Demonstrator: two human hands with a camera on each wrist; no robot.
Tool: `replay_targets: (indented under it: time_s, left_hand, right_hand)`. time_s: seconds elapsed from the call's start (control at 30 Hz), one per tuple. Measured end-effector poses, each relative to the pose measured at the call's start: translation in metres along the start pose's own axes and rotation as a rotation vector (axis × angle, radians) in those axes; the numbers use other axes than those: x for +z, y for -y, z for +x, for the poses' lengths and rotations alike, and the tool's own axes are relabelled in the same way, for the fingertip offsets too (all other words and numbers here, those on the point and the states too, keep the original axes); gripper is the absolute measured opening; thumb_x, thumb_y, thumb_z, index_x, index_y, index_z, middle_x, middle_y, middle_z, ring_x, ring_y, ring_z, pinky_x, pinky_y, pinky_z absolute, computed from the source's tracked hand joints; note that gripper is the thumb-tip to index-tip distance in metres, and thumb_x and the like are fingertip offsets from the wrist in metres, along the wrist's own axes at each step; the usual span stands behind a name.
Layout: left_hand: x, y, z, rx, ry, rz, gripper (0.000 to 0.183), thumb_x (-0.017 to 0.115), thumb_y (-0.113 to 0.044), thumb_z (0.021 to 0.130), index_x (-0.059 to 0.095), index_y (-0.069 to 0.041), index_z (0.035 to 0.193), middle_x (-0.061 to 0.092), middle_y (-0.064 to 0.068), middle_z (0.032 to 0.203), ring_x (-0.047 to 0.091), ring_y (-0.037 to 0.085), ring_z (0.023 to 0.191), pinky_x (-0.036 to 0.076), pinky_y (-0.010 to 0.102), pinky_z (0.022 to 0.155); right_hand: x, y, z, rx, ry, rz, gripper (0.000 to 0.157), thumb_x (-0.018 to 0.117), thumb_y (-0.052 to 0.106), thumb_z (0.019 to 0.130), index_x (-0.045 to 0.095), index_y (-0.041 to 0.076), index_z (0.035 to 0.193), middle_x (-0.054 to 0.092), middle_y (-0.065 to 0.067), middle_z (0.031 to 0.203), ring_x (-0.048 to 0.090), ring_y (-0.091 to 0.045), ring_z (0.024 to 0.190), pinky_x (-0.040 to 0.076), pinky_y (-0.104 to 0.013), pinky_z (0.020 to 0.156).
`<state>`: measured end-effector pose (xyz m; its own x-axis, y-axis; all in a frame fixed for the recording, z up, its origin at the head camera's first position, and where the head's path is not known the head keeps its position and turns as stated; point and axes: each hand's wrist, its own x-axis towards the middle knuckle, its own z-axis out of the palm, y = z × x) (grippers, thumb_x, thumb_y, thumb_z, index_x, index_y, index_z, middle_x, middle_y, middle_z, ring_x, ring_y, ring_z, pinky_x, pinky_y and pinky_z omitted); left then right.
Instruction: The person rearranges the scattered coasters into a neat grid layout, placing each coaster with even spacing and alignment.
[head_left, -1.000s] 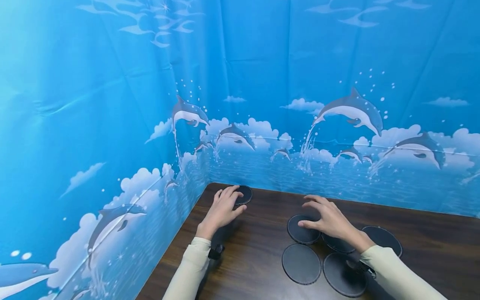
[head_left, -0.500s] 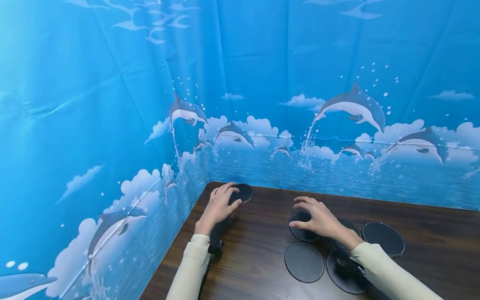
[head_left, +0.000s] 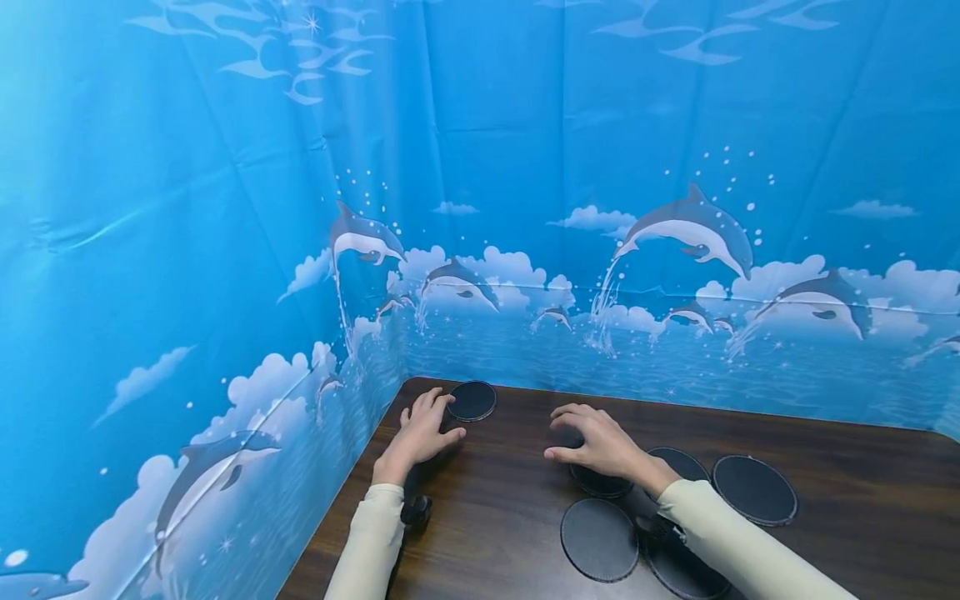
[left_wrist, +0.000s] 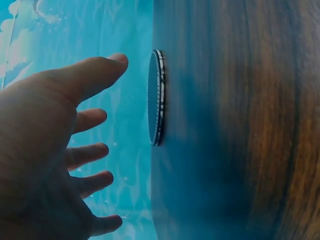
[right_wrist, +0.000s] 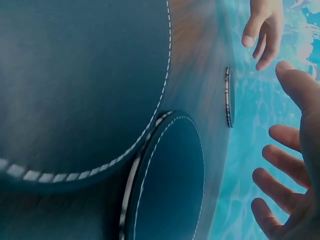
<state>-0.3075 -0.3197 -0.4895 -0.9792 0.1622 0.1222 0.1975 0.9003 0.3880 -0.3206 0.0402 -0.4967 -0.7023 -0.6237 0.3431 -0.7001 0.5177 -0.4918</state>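
Note:
Relaxed and spread, my left hand (head_left: 415, 435) hovers beside a round black coaster (head_left: 476, 401) near the table's far left corner. The left wrist view has that hand (left_wrist: 40, 120) apart from the coaster (left_wrist: 154, 100), holding nothing. My right hand (head_left: 600, 443), its fingers loosely bent and nothing in them, is over a group of similar coasters, partly covering one (head_left: 600, 483). White stitching rings the large near coaster (right_wrist: 75, 85) in the right wrist view. The right hand's fingers (right_wrist: 285, 160) are apart from the coasters there.
Others of the group are a front coaster (head_left: 599, 540), a right one (head_left: 754, 490) and one behind the forearm (head_left: 678, 461); the right sleeve overlaps another (head_left: 686, 571). A dolphin-print curtain (head_left: 510, 208) borders the dark wooden table (head_left: 480, 533) at its back and left.
The right hand has moved left, away from over the coaster group's middle. The left hand has drawn slightly back from the far coaster, which it overlapped before. The coasters stay in place.

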Motion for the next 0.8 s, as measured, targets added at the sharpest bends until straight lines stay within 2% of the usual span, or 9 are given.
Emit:
replay_targets:
  time_s: [0.23, 0.4, 0.6, 0.8]
  left_hand:
    - [0.002, 0.008, 0.003, -0.046, 0.039, 0.021, 0.089, 0.077, -0.054, 0.087, 0.042, -0.007, 0.154, 0.023, 0.022, 0.163, 0.016, 0.045, 0.149, 0.009, 0.074, 0.110]
    - [0.002, 0.013, 0.011, -0.046, 0.066, 0.064, 0.102, 0.076, -0.065, 0.082, 0.038, -0.005, 0.156, 0.021, 0.025, 0.162, 0.015, 0.048, 0.148, 0.010, 0.074, 0.110]
    - [0.002, 0.020, 0.020, -0.062, 0.078, 0.093, 0.107, 0.077, -0.064, 0.081, 0.034, -0.005, 0.158, 0.020, 0.026, 0.162, 0.014, 0.048, 0.148, 0.009, 0.073, 0.110]
    - [0.010, 0.023, 0.029, -0.067, 0.096, 0.101, 0.108, 0.077, -0.064, 0.082, 0.032, -0.002, 0.158, 0.018, 0.027, 0.163, 0.013, 0.049, 0.148, 0.008, 0.073, 0.111]
  right_hand:
    - [0.013, 0.002, 0.019, 0.069, 0.058, 0.004, 0.067, 0.067, 0.060, 0.093, 0.062, 0.011, 0.139, 0.052, -0.012, 0.146, 0.046, -0.035, 0.135, 0.031, -0.065, 0.108]
    - [0.025, 0.000, 0.038, 0.126, 0.142, -0.074, 0.077, 0.062, 0.063, 0.094, 0.053, 0.009, 0.148, 0.044, -0.016, 0.153, 0.038, -0.037, 0.140, 0.029, -0.065, 0.108]
    - [0.044, -0.002, 0.059, 0.187, 0.180, -0.168, 0.077, 0.059, 0.065, 0.095, 0.055, 0.008, 0.146, 0.042, -0.017, 0.153, 0.037, -0.039, 0.140, 0.029, -0.064, 0.106]
    - [0.057, -0.003, 0.067, 0.262, 0.196, -0.218, 0.076, 0.059, 0.064, 0.096, 0.053, 0.010, 0.148, 0.039, -0.016, 0.155, 0.033, -0.039, 0.141, 0.026, -0.064, 0.106]
